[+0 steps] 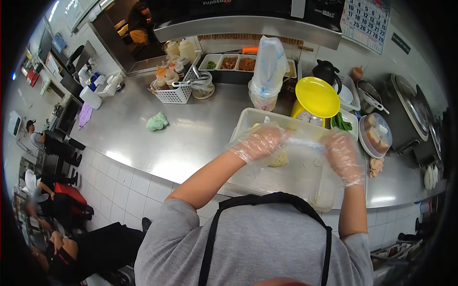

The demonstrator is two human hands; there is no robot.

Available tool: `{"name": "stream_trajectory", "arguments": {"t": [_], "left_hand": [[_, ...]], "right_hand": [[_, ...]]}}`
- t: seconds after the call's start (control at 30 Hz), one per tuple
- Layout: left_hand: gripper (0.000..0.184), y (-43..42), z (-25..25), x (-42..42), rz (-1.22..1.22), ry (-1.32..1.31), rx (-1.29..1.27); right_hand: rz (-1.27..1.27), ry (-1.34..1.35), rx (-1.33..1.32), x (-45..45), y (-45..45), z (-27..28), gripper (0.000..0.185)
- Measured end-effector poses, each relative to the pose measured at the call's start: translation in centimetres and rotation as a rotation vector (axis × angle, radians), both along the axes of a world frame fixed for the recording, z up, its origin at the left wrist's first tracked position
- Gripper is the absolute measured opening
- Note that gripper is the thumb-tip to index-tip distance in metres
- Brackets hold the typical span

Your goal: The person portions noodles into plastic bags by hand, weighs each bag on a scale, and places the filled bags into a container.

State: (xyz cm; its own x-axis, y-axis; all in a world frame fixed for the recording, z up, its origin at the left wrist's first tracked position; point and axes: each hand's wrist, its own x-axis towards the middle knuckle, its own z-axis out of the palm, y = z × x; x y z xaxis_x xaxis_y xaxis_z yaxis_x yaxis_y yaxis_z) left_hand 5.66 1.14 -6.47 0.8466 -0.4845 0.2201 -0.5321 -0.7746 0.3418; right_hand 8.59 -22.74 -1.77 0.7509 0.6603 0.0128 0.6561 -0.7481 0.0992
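Note:
My left hand (pixel 261 141) and my right hand (pixel 341 156) both wear clear plastic gloves. Stretched between them is a clear plastic bag (pixel 305 142), somewhat blurred, with the fingers of each hand closed on one end. Both hands are over a large translucent tub (pixel 305 183) at the counter's front edge. A pale yellow clump of what looks like noodles (pixel 279 159) lies in the tub below my left hand. More yellow food shows partly behind that hand. The fingertips are partly hidden by the hands themselves.
Behind the tub stand a wrapped plastic-bag stack (pixel 268 71) and a scale with a yellow pan (pixel 317 97). A green cloth (pixel 157 122) and a bottle basket (pixel 174 94) are left; a domed container (pixel 375 135) is right. Other people stand at far left.

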Motion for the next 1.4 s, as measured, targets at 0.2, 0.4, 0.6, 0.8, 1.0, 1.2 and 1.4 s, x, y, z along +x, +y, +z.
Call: {"name": "stream_trajectory", "arguments": {"t": [0.2,0.4,0.6,0.8,1.0,1.2,1.4], "left_hand": [[0.014,-0.2,-0.4,-0.2,-0.066,-0.278,0.047],[0.017,-0.9,0.5,-0.9,-0.128,-0.317,0.082],[0.017,-1.0,4.6,-4.5,-0.246,-0.165,-0.095],[0.02,-5.1,5.1,-4.3,-0.088,0.493,-1.242],[0.021,-5.5,-2.9,0.3,0.563,0.413,-1.685],[0.021,-4.0,-4.2,1.2,0.485,0.089,-0.921],[0.017,-2.0,-3.5,2.7,0.212,0.413,-1.125]], "right_hand": [[0.175,-0.311,0.413,-4.2,2.5,3.9,0.04],[-0.076,0.294,-0.043,-2.1,3.4,1.1,0.045],[0.295,0.336,0.328,-2.1,-2.8,1.5,0.035],[-0.193,1.43,1.638,-1.7,1.3,-8.0,0.017],[-0.197,0.743,1.046,-1.3,5.6,-10.6,0.019],[0.026,0.06,0.412,-1.9,4.1,-6.3,0.019],[0.271,0.289,1.14,2.5,2.7,-8.8,0.021]]}}
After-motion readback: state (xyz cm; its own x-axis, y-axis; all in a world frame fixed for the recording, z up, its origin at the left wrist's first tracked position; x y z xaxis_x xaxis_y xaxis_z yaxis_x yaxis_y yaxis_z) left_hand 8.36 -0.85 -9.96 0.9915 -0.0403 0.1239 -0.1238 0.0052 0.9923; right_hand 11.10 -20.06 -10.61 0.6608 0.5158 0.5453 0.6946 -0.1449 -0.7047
